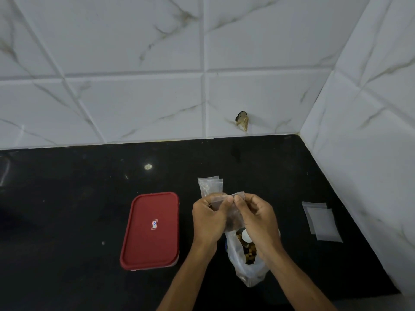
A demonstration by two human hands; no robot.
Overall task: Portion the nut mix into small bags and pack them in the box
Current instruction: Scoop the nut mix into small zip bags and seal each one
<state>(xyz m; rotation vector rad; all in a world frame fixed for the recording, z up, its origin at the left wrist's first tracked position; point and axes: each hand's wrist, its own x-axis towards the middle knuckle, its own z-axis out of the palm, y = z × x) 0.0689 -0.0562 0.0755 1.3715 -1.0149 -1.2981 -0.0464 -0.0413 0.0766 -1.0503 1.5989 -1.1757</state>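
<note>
My left hand [210, 218] and my right hand [258, 217] together pinch the top edge of a small clear bag [233, 217] with dark nut mix in its bottom, held above the counter. Below it lies the large clear bag of nut mix [248, 263], open, with a white scoop [245, 236] inside. A box with a red lid [151, 230], closed, sits to the left of my hands. Behind my hands lie two small clear bags [210, 185] that look filled. A stack of empty small bags [321, 221] lies to the right.
Everything rests on a black counter [67, 209]. White marble-look tiled walls [134, 97] close the back and the right side, meeting in a corner at the far right. One back tile has a chipped hole [242, 121].
</note>
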